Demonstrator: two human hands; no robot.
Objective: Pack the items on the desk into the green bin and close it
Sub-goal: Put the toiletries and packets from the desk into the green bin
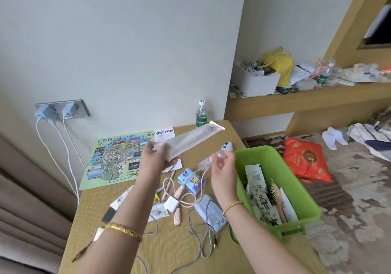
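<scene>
Two risks: nearest, pink cable [191, 186] trailing from right hand [223, 163]'s pinch grip on plug, likely to drag tissue pack [190, 180] off counter [169, 242]; farther, at 11 o'clock, left hand [153, 157]'s end-hold on long sachet [188, 141] may slip before green bin [275, 161] at 3 o'clock.

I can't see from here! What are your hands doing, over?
Left hand grips long pale packet. Right hand pinches pink cable's plug. Green bin open, part filled. Cables, tissue pack on desk.
</scene>
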